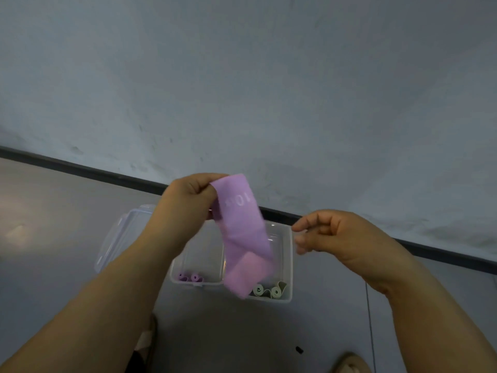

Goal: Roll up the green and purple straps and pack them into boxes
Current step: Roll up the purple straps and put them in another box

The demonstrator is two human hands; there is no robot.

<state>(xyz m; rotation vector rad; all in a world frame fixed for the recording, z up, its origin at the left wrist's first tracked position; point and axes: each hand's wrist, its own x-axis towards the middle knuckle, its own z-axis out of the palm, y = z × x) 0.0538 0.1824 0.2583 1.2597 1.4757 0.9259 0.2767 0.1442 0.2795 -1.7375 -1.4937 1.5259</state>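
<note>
Purple strap hangs in the air above the clear plastic box, held only by its upper end. The left grip pinches this upper end between the thumb and the curled fingers, and the strap falls down from it in a wide band with pale printed letters near the top. The lower end is folded back on itself and, in the view, covers the middle of the box.

The right grip is just beside the strap, at its right, but does not touch it. Its fingers are loosely curled and hold nothing; the fingertips look a little blurred.

The box stands on the grey floor near the dark skirting of the pale wall. It has two compartments. Two small purple rolls lie in the left one, near its front wall. Green rolls lie in the right one, also at the front. The clear lid lies open at the left side of the box.

A small black object lies on the floor nearer to the person, and a thin dark cable runs at the right.
</note>
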